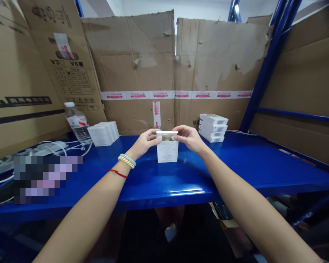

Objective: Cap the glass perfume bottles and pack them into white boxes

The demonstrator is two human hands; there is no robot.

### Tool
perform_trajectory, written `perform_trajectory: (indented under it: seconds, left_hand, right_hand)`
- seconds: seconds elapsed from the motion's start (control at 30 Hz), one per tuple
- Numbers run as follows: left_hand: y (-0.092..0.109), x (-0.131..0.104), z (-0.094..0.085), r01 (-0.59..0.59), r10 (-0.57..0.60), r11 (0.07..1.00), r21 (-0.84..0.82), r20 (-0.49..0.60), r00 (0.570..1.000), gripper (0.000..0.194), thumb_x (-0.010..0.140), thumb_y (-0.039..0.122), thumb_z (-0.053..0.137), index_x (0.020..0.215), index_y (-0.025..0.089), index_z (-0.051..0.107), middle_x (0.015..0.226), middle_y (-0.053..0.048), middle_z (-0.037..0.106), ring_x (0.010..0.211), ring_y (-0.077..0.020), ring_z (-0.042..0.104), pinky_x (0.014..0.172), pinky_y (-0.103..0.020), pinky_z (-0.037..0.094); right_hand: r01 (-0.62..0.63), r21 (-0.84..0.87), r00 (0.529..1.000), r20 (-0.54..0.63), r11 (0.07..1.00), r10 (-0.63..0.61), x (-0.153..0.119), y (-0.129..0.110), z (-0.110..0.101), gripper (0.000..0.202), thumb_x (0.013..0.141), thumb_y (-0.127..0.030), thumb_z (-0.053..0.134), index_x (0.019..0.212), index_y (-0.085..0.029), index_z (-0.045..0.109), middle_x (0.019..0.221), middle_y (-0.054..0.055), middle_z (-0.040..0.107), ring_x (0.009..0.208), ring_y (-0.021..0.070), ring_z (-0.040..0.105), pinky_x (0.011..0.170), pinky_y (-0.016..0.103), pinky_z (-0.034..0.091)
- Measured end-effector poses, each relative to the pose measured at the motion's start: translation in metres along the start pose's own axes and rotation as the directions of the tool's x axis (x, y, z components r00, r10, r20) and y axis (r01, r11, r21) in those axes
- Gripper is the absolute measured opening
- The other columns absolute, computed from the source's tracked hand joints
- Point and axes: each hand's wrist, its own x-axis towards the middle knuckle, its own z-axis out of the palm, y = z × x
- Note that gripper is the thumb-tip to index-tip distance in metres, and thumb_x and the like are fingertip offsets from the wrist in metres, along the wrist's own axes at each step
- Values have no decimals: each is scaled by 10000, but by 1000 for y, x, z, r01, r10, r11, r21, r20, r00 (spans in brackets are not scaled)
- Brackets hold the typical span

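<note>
A small white box (167, 151) with fine print on its front stands upright on the blue tabletop (164, 182). Near its top, a white edge sits above a darker strip with a small gold-coloured spot; whether this is a raised lid or something inside, I cannot tell. My left hand (146, 142) grips the upper left corner between thumb and fingers. On the upper right corner, my right hand (191, 138) does the same, its thumb in front and index finger along the top. Parts of the fingers behind the box are hidden.
Several white boxes stand in a row (102, 134) at the left, beside a water bottle (78, 122). To the right is a stack of white boxes (213, 128). A power strip (41, 149) with cables lies far left. Cardboard panels (134, 73) wall the back.
</note>
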Motion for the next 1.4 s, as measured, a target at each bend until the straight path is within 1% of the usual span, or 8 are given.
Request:
perform_trajectory:
  seconds: [0.17,0.37,0.53,0.67,0.83,1.0,1.13,1.4]
  left_hand:
    - [-1,2,3,54,-56,993,-101,-16,998,316,707,293,585,986,146,597,915,-52,666,833,-185,615,713,-296,482]
    - [-4,4,3,65,-67,996,-57,-41,997,313,681,247,580,986,178,586,880,-17,665,821,-176,607,711,-300,483]
    - [-1,3,3,-17,15,1000,-24,-74,997,357,650,197,571,1006,181,588,883,-28,675,803,-167,604,699,-291,473]
    - [3,2,5,-89,91,996,21,-107,990,328,608,160,582,929,169,646,868,-28,680,822,-167,595,716,-288,462]
    - [5,2,7,-86,92,995,52,-119,989,273,601,166,571,837,178,708,827,-17,692,799,-169,587,714,-292,460]
    - [6,2,7,-78,87,994,71,-139,987,269,611,182,584,838,173,728,841,-32,709,807,-184,596,712,-301,465]
    - [9,0,8,-62,73,995,83,-134,988,251,623,214,616,839,164,735,846,-44,721,814,-190,615,726,-307,475]
    - [12,0,8,-31,42,995,91,-123,992,254,621,226,624,840,161,735,868,-48,730,819,-192,628,733,-309,489]
  right_hand:
    - [6,-10,1000,1,1000,-6,0,-2,1,328,620,-352,767,866,-177,638,831,21,656,760,143,597,759,317,478]
    - [-6,1,1000,8,1000,6,0,-1,2,355,618,-376,768,878,-178,632,861,32,671,797,157,612,777,324,483]
    - [2,-27,1000,27,1000,-1,-1,-1,2,308,654,-377,739,870,-179,643,836,26,671,772,152,610,775,323,478]
    - [-5,-32,999,44,999,6,-2,-3,2,270,670,-360,723,854,-176,652,841,25,674,783,150,611,782,319,468]
    - [-34,-16,998,47,999,34,-2,-5,4,268,661,-347,727,850,-176,647,841,21,673,787,151,612,783,316,462]
    - [-47,15,997,56,999,46,-3,-5,2,300,640,-321,744,885,-180,644,852,11,665,786,141,602,779,304,454]
    - [-40,19,996,83,999,38,-4,-8,2,265,683,-358,705,867,-174,660,850,18,666,799,146,592,766,302,452]
    - [-68,-23,997,38,997,69,-3,-8,5,245,698,-376,709,826,-172,664,790,15,662,733,136,578,707,299,458]
